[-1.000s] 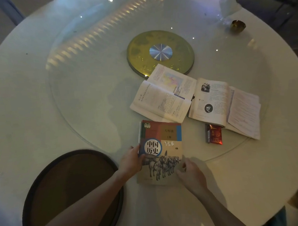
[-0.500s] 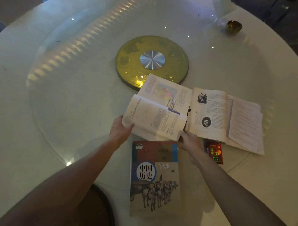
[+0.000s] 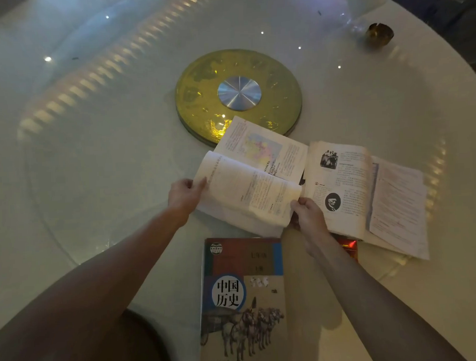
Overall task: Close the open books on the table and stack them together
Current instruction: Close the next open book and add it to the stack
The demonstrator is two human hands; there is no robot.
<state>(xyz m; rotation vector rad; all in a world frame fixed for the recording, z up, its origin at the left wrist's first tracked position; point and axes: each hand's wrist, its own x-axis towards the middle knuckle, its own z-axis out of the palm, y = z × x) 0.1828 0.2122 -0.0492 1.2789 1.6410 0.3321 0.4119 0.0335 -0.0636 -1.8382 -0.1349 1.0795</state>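
A closed history book [image 3: 240, 300] with horses on its cover lies flat at the near edge of the table. Beyond it an open book [image 3: 252, 179] lies with a map page showing. My left hand [image 3: 184, 196] grips its left page edge and my right hand [image 3: 308, 214] grips its near right corner; the near half is lifted off the table. To the right a second open book [image 3: 365, 194] lies flat, showing portrait pictures, its left page touching the first open book.
A gold disc with a silver hub [image 3: 238, 94] sits in the middle of the round glass turntable [image 3: 94, 159]. A red packet [image 3: 347, 246] lies partly under the right book. A small brass bowl [image 3: 379, 33] stands far right. A dark round tray [image 3: 154, 345] is near left.
Both hands left the closed history book and moved forward to the open book with the map. They now grip its left edge and near right corner, lifting its near half.
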